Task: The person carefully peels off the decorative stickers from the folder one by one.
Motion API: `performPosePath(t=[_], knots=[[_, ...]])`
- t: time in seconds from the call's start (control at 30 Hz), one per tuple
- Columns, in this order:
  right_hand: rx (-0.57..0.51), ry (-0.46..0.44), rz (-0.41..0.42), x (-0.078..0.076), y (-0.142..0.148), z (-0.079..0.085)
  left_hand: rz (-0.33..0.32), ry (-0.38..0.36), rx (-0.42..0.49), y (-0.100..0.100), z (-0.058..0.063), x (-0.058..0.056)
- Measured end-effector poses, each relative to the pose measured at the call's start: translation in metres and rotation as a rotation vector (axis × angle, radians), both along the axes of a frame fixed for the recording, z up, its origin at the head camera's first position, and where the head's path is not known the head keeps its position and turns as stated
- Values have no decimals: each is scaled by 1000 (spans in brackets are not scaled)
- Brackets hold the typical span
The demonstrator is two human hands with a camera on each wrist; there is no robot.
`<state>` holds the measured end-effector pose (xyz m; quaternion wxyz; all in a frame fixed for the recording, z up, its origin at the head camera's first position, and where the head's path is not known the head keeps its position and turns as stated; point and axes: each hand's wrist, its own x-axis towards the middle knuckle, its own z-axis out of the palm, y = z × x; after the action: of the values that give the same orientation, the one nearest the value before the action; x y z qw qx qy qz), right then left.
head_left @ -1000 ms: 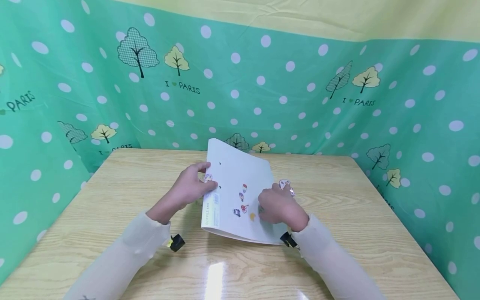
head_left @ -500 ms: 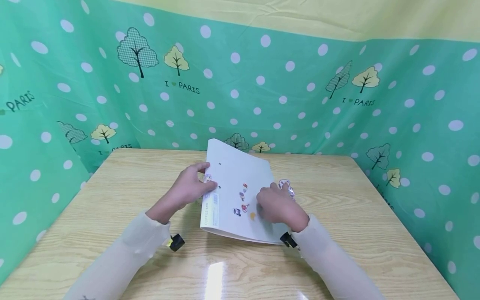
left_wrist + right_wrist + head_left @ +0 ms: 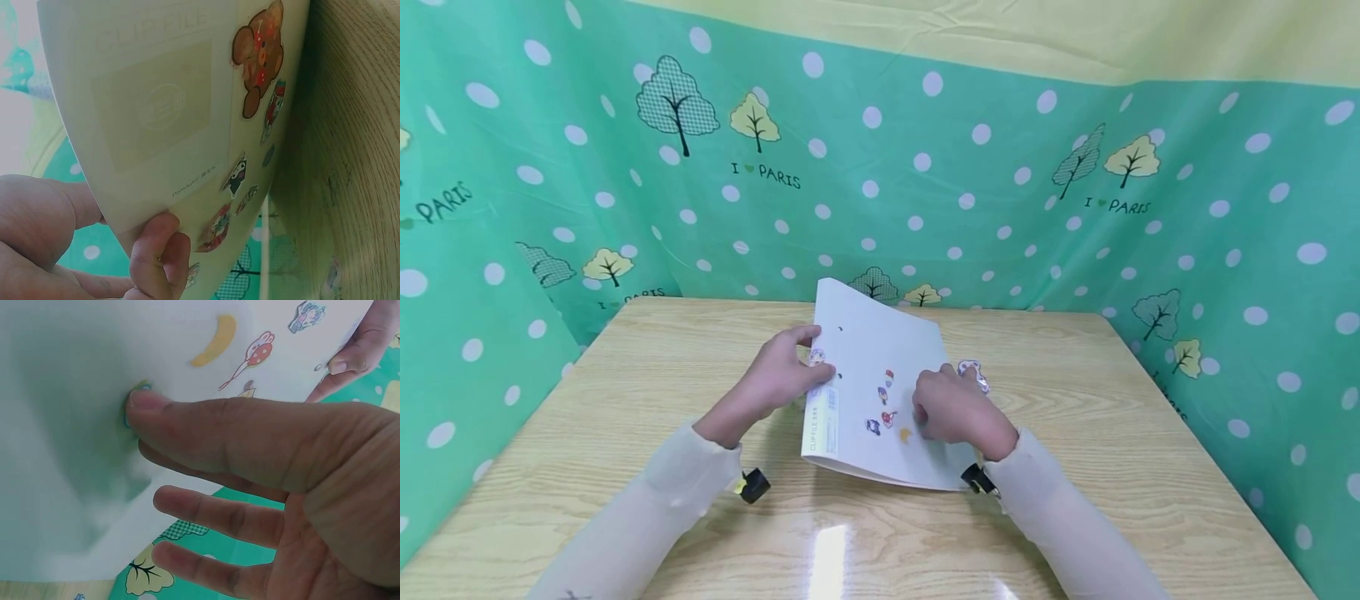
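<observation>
Mainly, the weak spot seems to be the lack of firm backing under the right thumb. The white folder (image 3: 880, 333) is held tilted over the wooden desk (image 3: 700, 508), and whether its lower edge touches the wood I cannot tell. The left grip (image 3: 784, 368) pinches it at the spine, thumb in front and fingers behind; the right grip (image 3: 957, 407) has its thumb pressed on a small sticker (image 3: 143, 384) on the front cover, its other fingers loosely extended and, as far as shows, gripping nothing. The cover looks curved in the left wrist view, so a hard push could bow it further and leave that sticker creased or lifting at an edge. A sideways drag of the thumb might skew it or rub the yellow banana-shaped sticker (image 3: 215, 340) nearby. If the pinch at the spine slackened, the folder would probably swing or drop flat. On the other face, a red sticker (image 3: 217, 228) sits just beside the left fingertips, where a slipping grasp could scuff it; the brown bear sticker (image 3: 259, 59) is farther from them and looks safer.
</observation>
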<state>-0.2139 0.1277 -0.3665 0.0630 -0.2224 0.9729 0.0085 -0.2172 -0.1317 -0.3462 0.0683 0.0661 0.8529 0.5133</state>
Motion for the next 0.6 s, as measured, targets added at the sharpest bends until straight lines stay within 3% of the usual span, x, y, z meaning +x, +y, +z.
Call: performPosePath(t=[0.6], knots=[[-25, 3, 15, -2, 0, -2, 4, -2, 2, 0, 1, 0]])
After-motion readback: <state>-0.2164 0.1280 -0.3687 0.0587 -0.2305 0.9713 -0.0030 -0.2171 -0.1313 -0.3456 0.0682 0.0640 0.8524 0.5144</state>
